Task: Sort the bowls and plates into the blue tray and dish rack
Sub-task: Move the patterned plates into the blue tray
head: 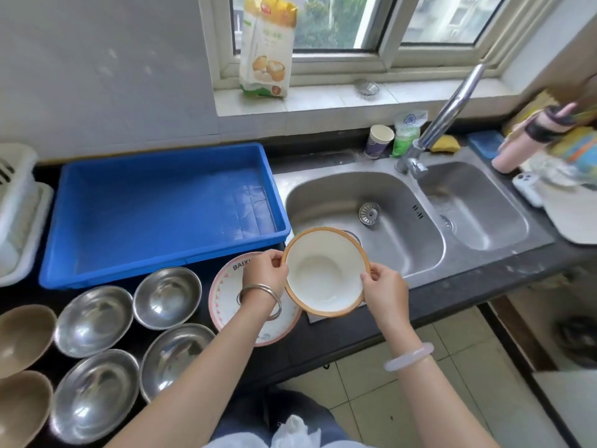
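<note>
My left hand (265,270) and right hand (384,287) pinch opposite rims of a smooth white, orange-edged bowl (326,273), held above the sink's (403,202) near edge. Round steel bowls (129,334) crowd the counter beside the blue tray (155,202).

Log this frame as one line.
left hand, right hand: grip orange-rimmed white bowl | blue plastic tray: no dishes inside | four round steel bowls: on counter

We see tray (161,205) left of sink (323,202), dish rack (19,215) far left, steel bowls (93,320) before tray, plate (226,305) right of bowls.
</note>
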The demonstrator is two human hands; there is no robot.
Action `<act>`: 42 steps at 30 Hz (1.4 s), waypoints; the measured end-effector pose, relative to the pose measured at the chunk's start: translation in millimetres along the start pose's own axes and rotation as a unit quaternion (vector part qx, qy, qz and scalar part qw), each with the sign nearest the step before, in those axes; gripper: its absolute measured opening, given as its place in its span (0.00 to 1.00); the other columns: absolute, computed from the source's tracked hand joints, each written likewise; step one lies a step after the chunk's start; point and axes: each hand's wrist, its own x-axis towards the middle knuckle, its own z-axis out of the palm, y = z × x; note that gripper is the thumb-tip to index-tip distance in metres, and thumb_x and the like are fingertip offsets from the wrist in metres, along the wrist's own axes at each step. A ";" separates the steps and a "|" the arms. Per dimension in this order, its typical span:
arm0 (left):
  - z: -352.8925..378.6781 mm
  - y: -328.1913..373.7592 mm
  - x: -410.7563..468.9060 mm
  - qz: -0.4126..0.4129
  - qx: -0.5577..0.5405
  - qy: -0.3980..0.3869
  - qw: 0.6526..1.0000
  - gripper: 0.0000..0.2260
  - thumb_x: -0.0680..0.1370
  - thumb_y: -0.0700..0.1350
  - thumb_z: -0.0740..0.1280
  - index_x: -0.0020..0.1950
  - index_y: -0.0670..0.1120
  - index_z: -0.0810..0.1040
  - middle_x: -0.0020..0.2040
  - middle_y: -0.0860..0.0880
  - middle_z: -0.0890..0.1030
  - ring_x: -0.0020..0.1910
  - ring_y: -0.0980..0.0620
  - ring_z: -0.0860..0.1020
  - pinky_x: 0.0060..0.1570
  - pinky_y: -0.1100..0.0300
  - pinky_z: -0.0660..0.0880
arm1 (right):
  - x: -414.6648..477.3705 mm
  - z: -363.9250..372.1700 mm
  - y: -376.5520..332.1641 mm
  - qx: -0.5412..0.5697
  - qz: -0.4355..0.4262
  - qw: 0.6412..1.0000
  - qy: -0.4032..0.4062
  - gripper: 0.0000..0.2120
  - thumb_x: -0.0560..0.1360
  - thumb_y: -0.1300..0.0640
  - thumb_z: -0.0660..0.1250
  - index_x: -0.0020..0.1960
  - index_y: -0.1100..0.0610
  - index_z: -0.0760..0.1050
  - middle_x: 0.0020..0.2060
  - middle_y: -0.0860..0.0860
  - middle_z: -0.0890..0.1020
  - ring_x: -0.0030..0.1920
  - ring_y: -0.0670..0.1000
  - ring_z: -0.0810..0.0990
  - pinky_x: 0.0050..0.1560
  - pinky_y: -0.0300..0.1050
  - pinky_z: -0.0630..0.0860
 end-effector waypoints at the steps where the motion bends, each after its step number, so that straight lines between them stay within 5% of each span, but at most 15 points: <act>1: 8.7 1.1 0.2 -0.003 0.005 -0.016 1.000 0.09 0.75 0.41 0.65 0.54 0.45 0.80 0.49 0.47 0.83 0.46 0.47 0.80 0.47 0.56 0.78 | 1.5 -4.3 7.1 -0.001 0.013 1.000 0.005 0.08 0.75 0.62 0.62 0.44 0.62 0.80 0.39 0.56 0.85 0.45 0.58 0.81 0.44 0.50 0.77; 6: 46.3 -2.3 -2.4 -0.020 0.026 -0.063 0.998 0.09 0.75 0.40 0.64 0.53 0.44 0.80 0.50 0.46 0.83 0.45 0.50 0.78 0.45 0.60 0.74 | 9.2 -12.3 40.9 -0.018 0.067 0.998 0.010 0.09 0.75 0.63 0.62 0.45 0.65 0.80 0.40 0.59 0.84 0.46 0.59 0.81 0.47 0.56 0.79; 10: 61.6 -7.1 -4.1 -0.031 0.040 -0.071 0.996 0.08 0.75 0.41 0.64 0.51 0.44 0.81 0.49 0.46 0.83 0.44 0.50 0.77 0.43 0.61 0.70 | 14.0 -9.5 57.7 -0.025 0.079 0.996 -0.014 0.09 0.74 0.64 0.61 0.41 0.60 0.80 0.35 0.51 0.82 0.38 0.53 0.79 0.34 0.42 0.73; 18: 71.4 -13.8 -1.8 -0.040 0.055 -0.072 0.995 0.08 0.75 0.41 0.65 0.53 0.44 0.80 0.50 0.46 0.83 0.45 0.49 0.78 0.47 0.58 0.75 | 19.6 -2.1 69.0 -0.015 0.082 0.996 -0.026 0.10 0.75 0.64 0.60 0.41 0.56 0.80 0.32 0.47 0.81 0.34 0.46 0.77 0.28 0.36 0.66; 26: 71.4 -15.9 -5.8 -0.032 0.044 -0.076 0.996 0.10 0.76 0.41 0.65 0.56 0.43 0.78 0.54 0.45 0.82 0.51 0.47 0.79 0.48 0.60 0.72 | 18.0 -0.3 76.6 0.006 0.069 0.997 -0.042 0.10 0.77 0.59 0.60 0.56 0.55 0.77 0.38 0.44 0.77 0.43 0.48 0.77 0.33 0.32 0.66; 30: 64.6 -17.7 -9.0 -0.035 0.008 -0.081 0.996 0.12 0.75 0.41 0.66 0.59 0.44 0.77 0.56 0.46 0.81 0.53 0.48 0.79 0.54 0.57 0.74 | 13.6 -2.3 74.8 0.027 0.061 0.997 -0.035 0.19 0.79 0.57 0.59 0.69 0.56 0.68 0.57 0.51 0.80 0.55 0.52 0.77 0.49 0.42 0.71; 32: 54.7 -20.5 -10.5 -0.033 0.000 -0.066 0.997 0.14 0.76 0.42 0.65 0.61 0.45 0.76 0.57 0.47 0.81 0.52 0.50 0.78 0.53 0.59 0.72 | 12.6 -3.6 69.7 0.006 0.036 0.999 -0.020 0.20 0.79 0.56 0.59 0.71 0.56 0.66 0.64 0.53 0.76 0.61 0.55 0.75 0.56 0.47 0.71; 36: 20.5 -36.7 -10.2 -0.028 0.035 -0.004 0.999 0.16 0.76 0.43 0.65 0.64 0.46 0.74 0.62 0.47 0.79 0.58 0.47 0.77 0.57 0.54 0.74 | 12.2 3.6 36.2 -0.034 -0.080 0.996 -0.023 0.17 0.80 0.56 0.58 0.68 0.55 0.70 0.64 0.52 0.77 0.64 0.54 0.74 0.61 0.47 0.69; 42: -30.9 -69.4 -11.9 -0.072 0.079 0.076 0.991 0.19 0.74 0.40 0.66 0.65 0.44 0.73 0.63 0.43 0.75 0.63 0.44 0.72 0.62 0.54 0.68 | 14.1 63.0 -25.1 -0.125 -0.213 0.951 -0.184 0.18 0.79 0.52 0.59 0.68 0.54 0.70 0.63 0.53 0.78 0.63 0.53 0.74 0.61 0.47 0.69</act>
